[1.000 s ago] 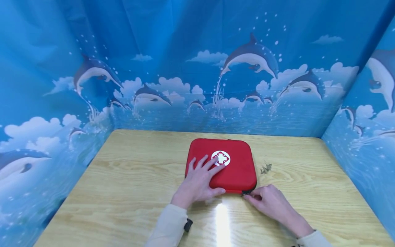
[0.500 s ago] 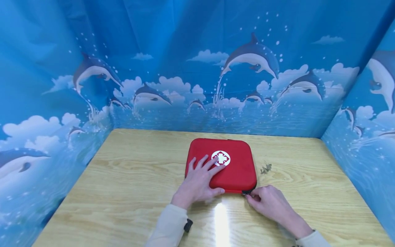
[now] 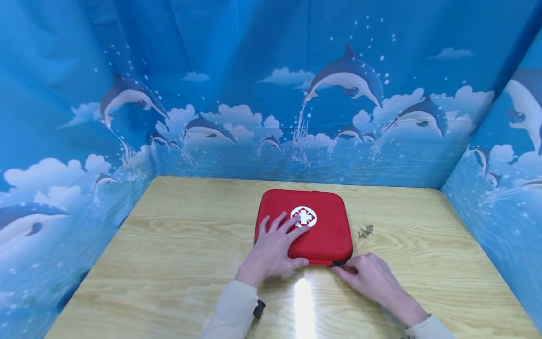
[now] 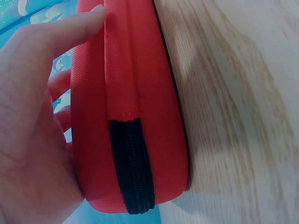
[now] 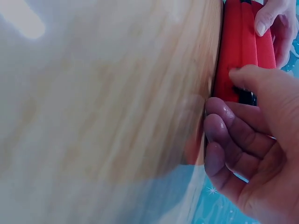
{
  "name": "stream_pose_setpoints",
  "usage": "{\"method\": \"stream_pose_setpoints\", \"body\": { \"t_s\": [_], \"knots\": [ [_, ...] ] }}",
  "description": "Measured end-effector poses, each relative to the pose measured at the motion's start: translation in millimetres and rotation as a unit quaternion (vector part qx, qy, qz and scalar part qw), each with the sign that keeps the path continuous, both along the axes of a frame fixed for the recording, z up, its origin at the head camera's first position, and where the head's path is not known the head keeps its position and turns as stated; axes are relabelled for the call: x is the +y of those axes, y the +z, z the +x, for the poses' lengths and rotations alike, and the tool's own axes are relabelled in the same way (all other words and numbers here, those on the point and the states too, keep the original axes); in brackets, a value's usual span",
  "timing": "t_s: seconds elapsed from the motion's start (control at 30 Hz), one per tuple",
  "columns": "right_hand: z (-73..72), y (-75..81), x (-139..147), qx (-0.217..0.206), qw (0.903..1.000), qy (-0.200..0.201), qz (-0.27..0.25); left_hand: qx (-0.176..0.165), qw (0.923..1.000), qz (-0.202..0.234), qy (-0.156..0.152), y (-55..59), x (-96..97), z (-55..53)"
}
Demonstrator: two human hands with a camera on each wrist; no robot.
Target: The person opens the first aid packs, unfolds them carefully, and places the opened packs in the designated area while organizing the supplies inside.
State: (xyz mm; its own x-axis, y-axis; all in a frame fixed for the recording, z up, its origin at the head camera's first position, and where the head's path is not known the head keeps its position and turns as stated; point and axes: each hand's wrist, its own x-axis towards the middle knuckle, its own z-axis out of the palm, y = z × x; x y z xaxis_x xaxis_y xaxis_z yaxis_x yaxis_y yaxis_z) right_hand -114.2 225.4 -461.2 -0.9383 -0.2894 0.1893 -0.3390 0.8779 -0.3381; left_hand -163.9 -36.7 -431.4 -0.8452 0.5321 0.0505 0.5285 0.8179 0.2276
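A red zippered first-aid case [image 3: 328, 235], with a white cross emblem [image 3: 306, 217] on its lid, lies flat on the wooden table. My left hand [image 3: 271, 249] rests on the lid with spread fingers, its thumb against the front side, as the left wrist view also shows. At the case's front right corner, my right hand [image 3: 374, 278] pinches the zipper pull [image 3: 336, 265] between thumb and curled forefinger; most of the pull is hidden. In the left wrist view a stretch of black zipper [image 4: 135, 168] runs round one corner, its teeth closed.
The wooden table [image 3: 178, 245] extends around the case, with a dark mark [image 3: 365, 230] on its surface right of the case. A blue dolphin-print curtain [image 3: 237, 94] stands along the back and both sides. A bright light reflection [image 3: 305, 306] shows in front.
Hardly anything differs. My right fingertips shift very slightly at the zipper corner; my left hand and the case stay in place.
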Motion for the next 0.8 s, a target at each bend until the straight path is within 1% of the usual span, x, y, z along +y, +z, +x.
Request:
{"method": "stream_pose_setpoints", "body": {
  "t_s": [0.17, 0.3, 0.43, 0.5, 0.67, 0.8],
  "knots": [
    [1.3, -0.7, -1, -0.002, 0.9996, -0.004, -0.029, -0.006, 1.0000, -0.004, 0.003, -0.1, 0.6, -0.3],
    [1.4, -0.8, 0, 0.000, 0.9997, 0.001, -0.024, -0.010, 0.9999, -0.004, 0.005, 0.0, 1.0, -0.3],
    [0.1, 0.7, 2, 0.001, 0.9996, 0.017, -0.020, -0.010, 0.9999, -0.004, 0.004, 1.0, 0.9, -0.4],
    [0.4, 1.0, 3, 0.010, 0.9992, 0.031, -0.023, -0.011, 0.9999, -0.006, 0.005, 1.4, 1.2, -0.3],
    [2.9, -0.5, 7, 0.051, 0.9966, 0.060, -0.024, -0.014, 0.9999, -0.007, 0.005, 2.0, 4.4, 1.1],
    [4.7, -3.6, 9, 0.076, 0.9942, 0.069, -0.031, 0.002, 1.0000, -0.007, -0.005, 2.6, 11.7, 2.9]
  ]
}}
